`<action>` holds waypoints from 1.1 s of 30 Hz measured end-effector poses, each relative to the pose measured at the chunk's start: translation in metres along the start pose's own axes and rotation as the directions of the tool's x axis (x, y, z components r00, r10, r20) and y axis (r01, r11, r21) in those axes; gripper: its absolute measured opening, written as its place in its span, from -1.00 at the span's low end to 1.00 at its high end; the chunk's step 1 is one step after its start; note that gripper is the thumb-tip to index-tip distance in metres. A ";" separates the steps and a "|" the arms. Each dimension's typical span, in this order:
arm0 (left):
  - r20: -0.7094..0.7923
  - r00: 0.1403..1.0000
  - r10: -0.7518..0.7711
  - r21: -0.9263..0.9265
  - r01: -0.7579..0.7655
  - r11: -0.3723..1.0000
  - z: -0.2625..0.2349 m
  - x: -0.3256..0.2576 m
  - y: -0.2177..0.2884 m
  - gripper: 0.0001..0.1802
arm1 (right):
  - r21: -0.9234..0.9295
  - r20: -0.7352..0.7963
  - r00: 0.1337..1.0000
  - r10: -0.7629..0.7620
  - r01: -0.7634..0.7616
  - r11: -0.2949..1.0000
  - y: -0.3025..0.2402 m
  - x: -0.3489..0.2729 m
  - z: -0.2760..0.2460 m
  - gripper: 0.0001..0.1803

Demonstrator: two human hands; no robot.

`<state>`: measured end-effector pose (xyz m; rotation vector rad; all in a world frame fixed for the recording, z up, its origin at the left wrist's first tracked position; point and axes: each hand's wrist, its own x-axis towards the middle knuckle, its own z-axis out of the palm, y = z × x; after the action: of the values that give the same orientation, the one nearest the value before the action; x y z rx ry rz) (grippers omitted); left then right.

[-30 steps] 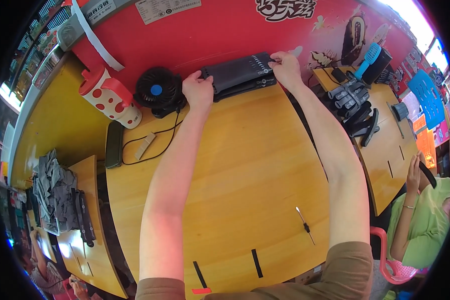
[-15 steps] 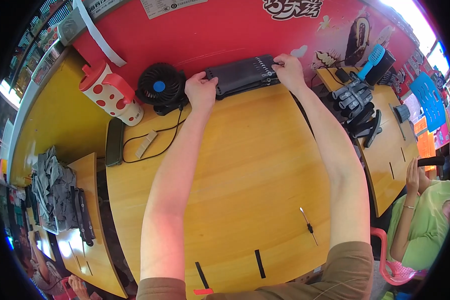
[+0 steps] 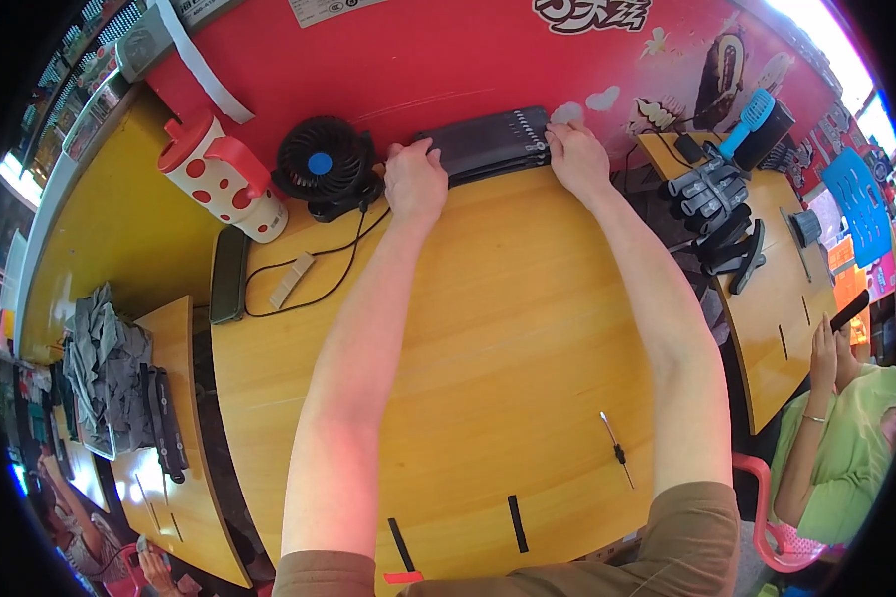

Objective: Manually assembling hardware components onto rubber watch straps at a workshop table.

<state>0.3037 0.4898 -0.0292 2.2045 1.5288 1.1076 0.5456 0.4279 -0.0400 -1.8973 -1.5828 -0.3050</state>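
A stack of flat dark grey pieces (image 3: 483,139) lies at the far edge of the table, against the red wall. Pale marks or holes run in a row near its right end. My left hand (image 3: 416,184) is closed on the left end of the stack, its fingertips partly hidden. At the opposite end, my right hand (image 3: 578,159) grips the right edge between thumb and fingers. Both arms are stretched forward over the wooden table (image 3: 508,328). What exactly the flat pieces are, I cannot tell.
Left of the stack stand a black fan (image 3: 324,164) and a spotted tumbler (image 3: 219,184). A dark phone-like slab (image 3: 230,277) and a cable lie nearby. A screwdriver (image 3: 615,450) rests near my right elbow. A person in green (image 3: 846,453) sits at the right.
My left hand has shifted slightly right and now covers more of the stack's left end. The right hand stays at the right end. The view has shifted a little.
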 end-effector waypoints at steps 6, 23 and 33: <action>0.032 0.996 0.082 -0.002 -0.082 0.997 -0.006 0.002 0.003 -0.63 | -0.038 -0.028 1.000 -0.004 0.003 0.999 -0.005 -0.002 -0.010 -0.67; 0.399 0.792 0.462 -0.035 -0.490 0.871 -0.302 -0.318 0.013 -0.63 | 0.442 0.231 0.940 -0.252 0.129 0.888 -0.188 -0.255 -0.222 -0.75; -0.192 0.979 0.065 0.035 -0.059 0.998 -0.361 -0.447 -0.048 -0.77 | 0.619 0.099 0.994 0.035 -0.089 0.780 -0.255 -0.394 -0.206 -0.84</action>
<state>-0.0552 0.0386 -0.0094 2.2341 1.5697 1.3618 0.2526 0.0077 -0.0178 -1.4378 -1.4282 0.3099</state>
